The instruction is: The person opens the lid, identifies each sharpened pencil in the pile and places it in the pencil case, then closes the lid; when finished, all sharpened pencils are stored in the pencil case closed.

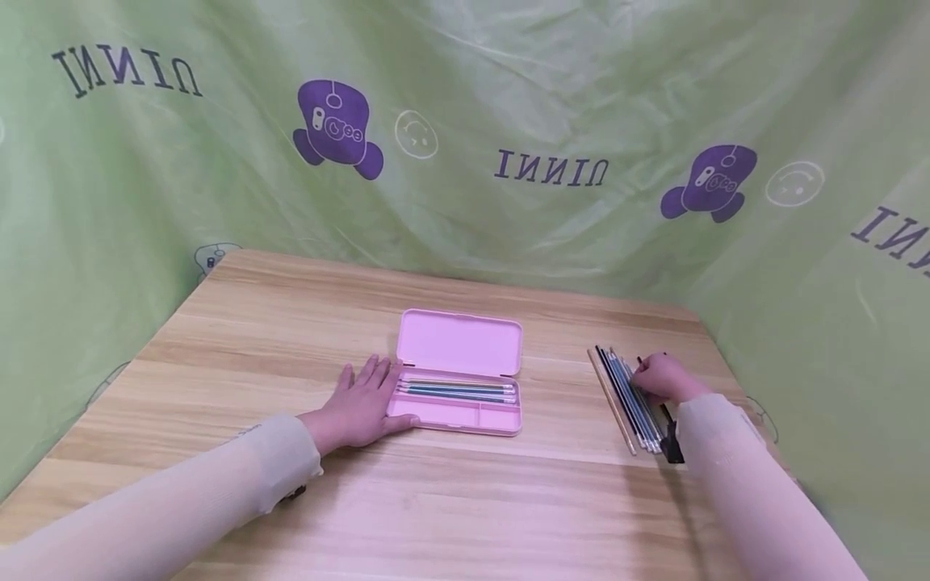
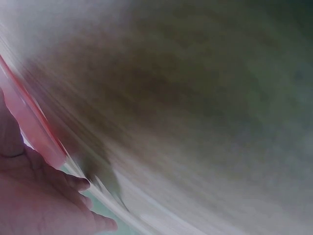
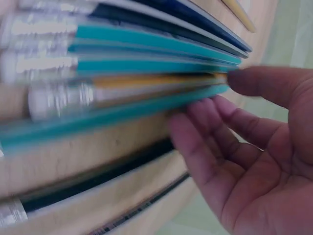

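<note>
An open pink pencil case (image 1: 461,343) lies on the table with its lid folded back. Several pencils (image 1: 458,391) lie in its long compartment. My left hand (image 1: 359,407) is spread beside its left end, with the thumb along the front edge; in the left wrist view, the pink case (image 2: 32,112) shows past the hand (image 2: 39,196). At the right, my right hand (image 1: 661,378) bends over a bunch of loose pencils (image 1: 628,399). Seen from the right wrist, the thumb and fingers of that hand (image 3: 259,152) pinch the far end of a teal pencil (image 3: 122,110), next to a yellow pencil (image 3: 146,81).
A natural-coloured pencil (image 1: 610,399) lies along the bunch's left side. Dark pencils (image 3: 98,181) lie apart on the other side. The wooden table (image 1: 450,508) is backed by a green printed curtain (image 1: 465,218), which also hangs at both sides.
</note>
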{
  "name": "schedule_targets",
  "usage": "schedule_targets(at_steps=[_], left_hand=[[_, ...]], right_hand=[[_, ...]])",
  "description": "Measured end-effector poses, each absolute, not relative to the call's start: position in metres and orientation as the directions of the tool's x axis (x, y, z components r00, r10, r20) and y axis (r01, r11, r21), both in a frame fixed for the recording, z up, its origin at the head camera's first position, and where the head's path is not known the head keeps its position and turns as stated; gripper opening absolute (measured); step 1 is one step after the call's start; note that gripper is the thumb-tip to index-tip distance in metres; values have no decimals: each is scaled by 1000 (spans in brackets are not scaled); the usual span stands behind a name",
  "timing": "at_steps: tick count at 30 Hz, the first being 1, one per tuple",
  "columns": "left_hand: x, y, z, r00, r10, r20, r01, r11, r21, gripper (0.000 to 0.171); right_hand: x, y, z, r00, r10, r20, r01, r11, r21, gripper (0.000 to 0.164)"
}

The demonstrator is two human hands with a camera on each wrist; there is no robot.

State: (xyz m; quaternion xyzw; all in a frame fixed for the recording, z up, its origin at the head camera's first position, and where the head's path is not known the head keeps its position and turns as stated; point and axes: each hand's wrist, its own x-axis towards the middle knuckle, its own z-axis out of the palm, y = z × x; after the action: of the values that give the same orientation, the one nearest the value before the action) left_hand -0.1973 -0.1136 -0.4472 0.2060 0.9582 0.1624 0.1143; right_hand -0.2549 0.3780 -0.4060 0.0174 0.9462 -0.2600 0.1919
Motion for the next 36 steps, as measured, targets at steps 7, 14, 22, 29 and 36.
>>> schedule_targets(at_steps=[7, 14, 22, 29, 36], left_hand=[[-200, -115, -450, -892, 428, -148, 358, 866, 348, 99], [-199, -113, -450, -888, 429, -163, 354, 867, 352, 100], [-198, -113, -450, -890, 436, -132, 372, 863, 343, 97], [-198, -113, -451, -886, 443, -133, 376, 858, 351, 99], [-198, -112, -450, -888, 441, -133, 370, 855, 363, 98]], right_hand=[[-253, 369, -395, -888, -70, -455, 186, 850, -493, 25], [-253, 371, -401, -887, -80, -455, 177, 851, -495, 33], [-253, 377, -407, -902, -68, -426, 206, 801, -562, 16], [-251, 377, -407, -925, -53, -376, 194, 786, -588, 10], [-251, 380, -412, -942, -75, -327, 127, 822, -555, 13]])
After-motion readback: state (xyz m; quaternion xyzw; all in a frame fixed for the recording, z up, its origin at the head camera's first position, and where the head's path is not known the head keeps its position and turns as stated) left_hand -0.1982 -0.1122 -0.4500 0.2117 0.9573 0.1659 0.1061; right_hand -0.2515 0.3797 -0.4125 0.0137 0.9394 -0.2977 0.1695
